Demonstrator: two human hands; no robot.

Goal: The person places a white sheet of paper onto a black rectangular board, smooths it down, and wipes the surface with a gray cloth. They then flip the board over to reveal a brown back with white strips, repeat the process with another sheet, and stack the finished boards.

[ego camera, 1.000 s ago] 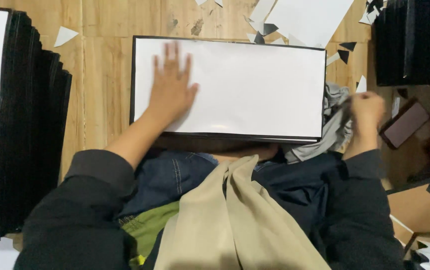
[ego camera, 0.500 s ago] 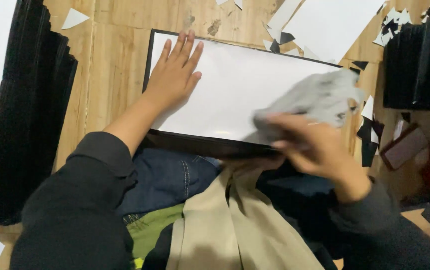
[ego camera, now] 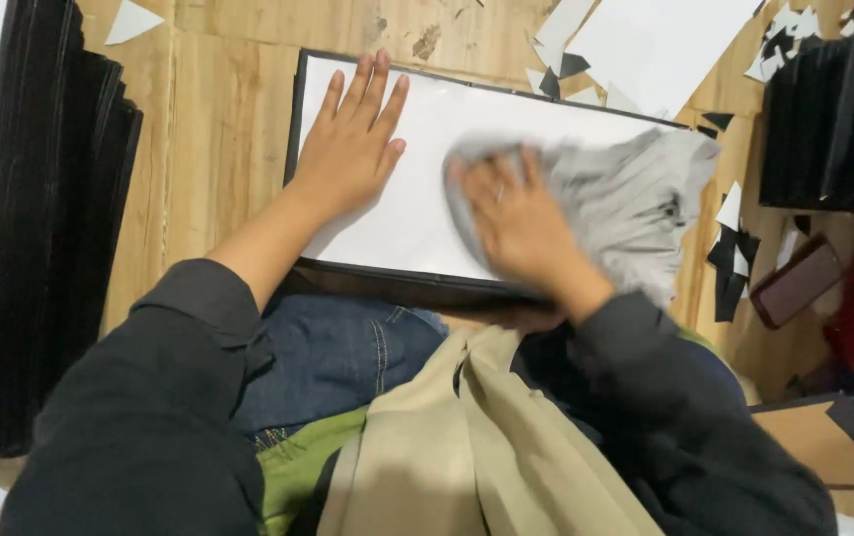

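Observation:
A white rectangular sheet with a black border (ego camera: 417,213) lies on the wooden floor in front of my knees. My left hand (ego camera: 347,144) rests flat on its upper left part, fingers spread. My right hand (ego camera: 521,223) presses a grey cloth (ego camera: 635,194) down on the middle of the sheet; the cloth trails to the right past the sheet's edge and is blurred.
A tall stack of black boards (ego camera: 45,228) lies at the left, another black stack (ego camera: 834,119) at the upper right. White and black paper scraps (ego camera: 734,248) are scattered at the right, beside a dark phone (ego camera: 794,283). A large white sheet (ego camera: 665,40) lies behind.
My right hand has come in from the right with the grey cloth and moved it leftward across the sheet. My left hand stays flat on the sheet.

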